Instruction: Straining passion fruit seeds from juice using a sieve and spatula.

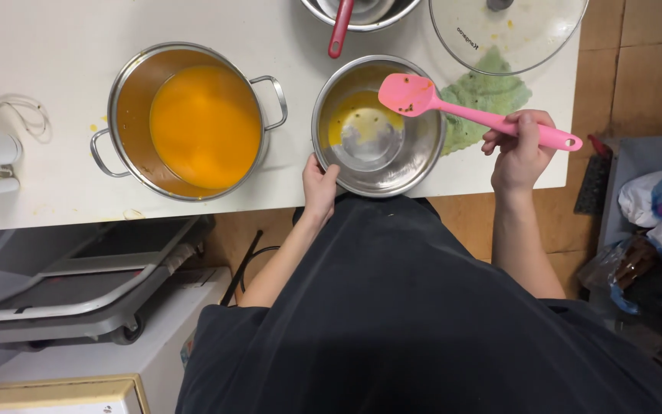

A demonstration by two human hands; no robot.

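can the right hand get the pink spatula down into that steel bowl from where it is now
Probably yes. The right hand holds the pink spatula with its blade already over the open steel bowl, and nothing covers the bowl. The left hand only grips the near rim, clear of the way.

left hand (320, 186): grip closed, arm bent | right hand (520, 150): grip closed, forearm straight

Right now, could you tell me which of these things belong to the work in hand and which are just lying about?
In use:
- steel bowl, held at its rim by the left hand
- pink spatula, in the right hand, blade over the bowl
- pot of orange soup, beside the bowl

Lying about:
- glass lid
- green cloth
- second bowl with a red handle
- white cord
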